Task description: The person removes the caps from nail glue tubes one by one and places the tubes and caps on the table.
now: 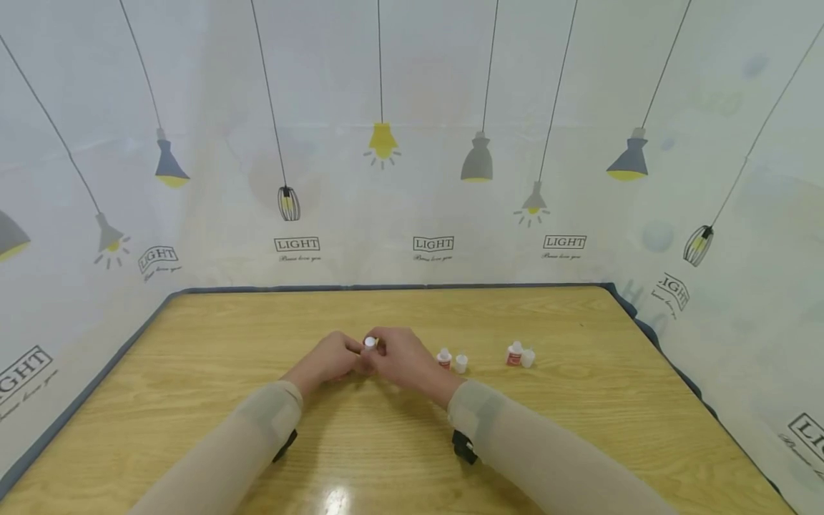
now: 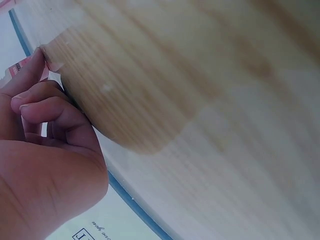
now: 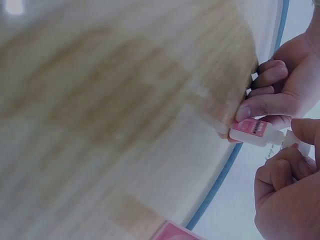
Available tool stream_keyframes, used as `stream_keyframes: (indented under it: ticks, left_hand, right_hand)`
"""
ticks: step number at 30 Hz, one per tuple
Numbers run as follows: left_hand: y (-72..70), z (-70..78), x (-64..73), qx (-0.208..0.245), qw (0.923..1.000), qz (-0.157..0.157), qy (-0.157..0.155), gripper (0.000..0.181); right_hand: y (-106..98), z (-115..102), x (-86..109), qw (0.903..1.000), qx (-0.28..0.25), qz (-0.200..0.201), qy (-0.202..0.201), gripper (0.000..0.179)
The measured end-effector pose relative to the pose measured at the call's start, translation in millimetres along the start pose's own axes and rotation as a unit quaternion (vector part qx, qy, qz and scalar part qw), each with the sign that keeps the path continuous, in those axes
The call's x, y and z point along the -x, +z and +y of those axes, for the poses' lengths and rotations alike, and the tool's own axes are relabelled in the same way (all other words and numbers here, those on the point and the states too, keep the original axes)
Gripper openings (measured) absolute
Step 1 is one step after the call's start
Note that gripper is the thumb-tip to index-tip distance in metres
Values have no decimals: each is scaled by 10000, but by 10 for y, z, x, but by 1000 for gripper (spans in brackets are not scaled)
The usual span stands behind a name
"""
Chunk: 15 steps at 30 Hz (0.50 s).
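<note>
A small white bottle (image 3: 250, 131) with a red-and-white label is between both hands near the middle of the table. My left hand (image 1: 331, 355) pinches its lower, labelled part between thumb and fingers. In the right wrist view the bottle's narrow neck points at a white cap (image 3: 296, 141). My right hand (image 1: 402, 355) grips that cap between thumb and curled fingers, right at the neck. From the head view only the white top (image 1: 370, 342) shows between the fingertips. In the left wrist view the left hand (image 2: 55, 150) hides most of the bottle.
To the right of my right hand stand a red-labelled bottle (image 1: 444, 360) and a white cap (image 1: 461, 363). Farther right are another such bottle (image 1: 514, 354) and cap (image 1: 528, 357), side by side. The wooden table (image 1: 257, 315) meets a lamp-patterned wall covering (image 1: 347, 214) at the back.
</note>
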<state>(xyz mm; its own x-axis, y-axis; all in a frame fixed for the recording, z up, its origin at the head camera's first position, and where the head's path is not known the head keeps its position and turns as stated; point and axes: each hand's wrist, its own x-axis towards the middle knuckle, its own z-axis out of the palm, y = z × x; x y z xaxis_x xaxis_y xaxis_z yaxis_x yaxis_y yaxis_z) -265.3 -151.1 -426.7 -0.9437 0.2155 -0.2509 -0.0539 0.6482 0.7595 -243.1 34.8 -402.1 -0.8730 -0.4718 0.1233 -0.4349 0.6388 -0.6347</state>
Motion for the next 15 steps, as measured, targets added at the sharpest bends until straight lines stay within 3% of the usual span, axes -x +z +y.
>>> stream_keyframes:
  ticks: [15]
  left_hand:
    - [7, -12, -4, -79, 10000, 21, -19, 23]
  right_hand:
    - [-67, -39, 27, 9999, 81, 1, 61, 19]
